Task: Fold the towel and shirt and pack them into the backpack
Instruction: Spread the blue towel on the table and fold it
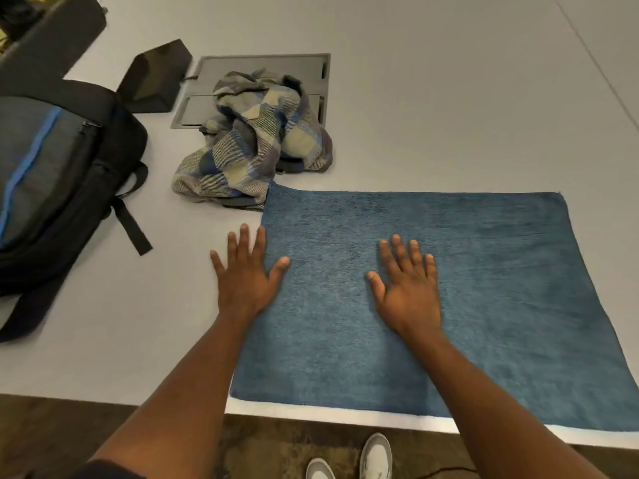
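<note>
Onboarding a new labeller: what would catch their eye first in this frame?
The big blue towel spread flat at the table's near edge, with the right hand flat on it and the left hand straddling its left edge, fingers straight. Behind its far-left corner sits the crumpled plaid shirt, partly over a grey hatch set into the table. The black and grey backpack lies at the far left.

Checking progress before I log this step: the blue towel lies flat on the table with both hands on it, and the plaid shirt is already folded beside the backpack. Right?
Not quite. The head view shows the plaid shirt crumpled in a heap, not folded. The rest holds: the blue towel lies flat on the table, left hand at its edge, right hand on it, backpack nearby.
</note>
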`<state>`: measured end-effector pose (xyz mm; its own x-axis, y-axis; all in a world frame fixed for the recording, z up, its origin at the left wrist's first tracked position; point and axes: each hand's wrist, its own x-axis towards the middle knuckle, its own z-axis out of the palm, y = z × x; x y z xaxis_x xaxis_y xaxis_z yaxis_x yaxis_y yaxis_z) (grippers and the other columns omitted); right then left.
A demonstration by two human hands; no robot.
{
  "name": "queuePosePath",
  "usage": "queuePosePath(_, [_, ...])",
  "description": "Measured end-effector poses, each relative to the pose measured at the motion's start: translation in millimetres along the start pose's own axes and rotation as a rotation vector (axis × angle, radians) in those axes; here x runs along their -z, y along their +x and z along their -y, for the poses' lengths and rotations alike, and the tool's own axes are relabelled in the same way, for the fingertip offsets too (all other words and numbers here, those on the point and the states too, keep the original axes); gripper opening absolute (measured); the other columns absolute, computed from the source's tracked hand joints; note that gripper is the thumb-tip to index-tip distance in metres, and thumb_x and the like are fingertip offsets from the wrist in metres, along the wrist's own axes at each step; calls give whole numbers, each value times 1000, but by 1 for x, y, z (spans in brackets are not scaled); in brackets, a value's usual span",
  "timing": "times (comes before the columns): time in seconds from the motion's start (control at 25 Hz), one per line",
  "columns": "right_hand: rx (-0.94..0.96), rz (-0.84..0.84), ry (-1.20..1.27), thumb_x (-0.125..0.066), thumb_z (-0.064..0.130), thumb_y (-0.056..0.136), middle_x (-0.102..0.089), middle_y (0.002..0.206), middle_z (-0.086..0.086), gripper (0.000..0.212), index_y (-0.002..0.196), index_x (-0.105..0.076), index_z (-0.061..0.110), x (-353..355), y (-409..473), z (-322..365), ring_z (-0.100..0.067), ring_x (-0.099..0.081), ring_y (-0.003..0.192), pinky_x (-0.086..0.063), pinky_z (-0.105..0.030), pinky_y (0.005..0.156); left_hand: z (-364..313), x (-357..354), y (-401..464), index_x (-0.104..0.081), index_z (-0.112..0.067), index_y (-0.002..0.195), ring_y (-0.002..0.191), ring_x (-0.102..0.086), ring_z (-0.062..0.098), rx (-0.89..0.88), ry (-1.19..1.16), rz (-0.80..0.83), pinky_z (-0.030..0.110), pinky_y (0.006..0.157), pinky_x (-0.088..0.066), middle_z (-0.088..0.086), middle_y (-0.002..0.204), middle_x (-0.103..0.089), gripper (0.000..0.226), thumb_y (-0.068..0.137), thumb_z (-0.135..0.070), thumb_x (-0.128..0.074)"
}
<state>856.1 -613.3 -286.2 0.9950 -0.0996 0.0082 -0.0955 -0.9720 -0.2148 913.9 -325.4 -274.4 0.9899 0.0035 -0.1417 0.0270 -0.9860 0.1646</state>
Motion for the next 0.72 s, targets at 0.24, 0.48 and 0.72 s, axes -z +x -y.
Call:
queuePosePath(0.24, [-15,14,-16,-19,61,98,-11,165,2,68,157,-18,28,3,0,3,-25,-3,153,-3,-50,122,-20,0,-3,-4,-27,158,153,6,21,-217,-20,-98,54,122,0,-1,166,4,75,95,-66,-13])
queuePosePath(0.48, [-11,13,-14,-21,61,98,-12,165,2,67,157,-19,29,3,-1,3,-24,-3,153,-3,-49,122,-52,-12,19,-1,-30,158,152,12,22,-335,29,41,50,122,7,-2,166,8,79,91,-73,-9])
queuePosePath(0.72, [-11,15,-12,-21,61,98,-10,165,3,67,157,-17,30,5,-1,3,-23,-2,153,-3,-49,123,-26,10,45,-29,-21,154,149,-17,26,-193,-6,-98,52,117,-20,7,163,-18,68,97,-58,-39])
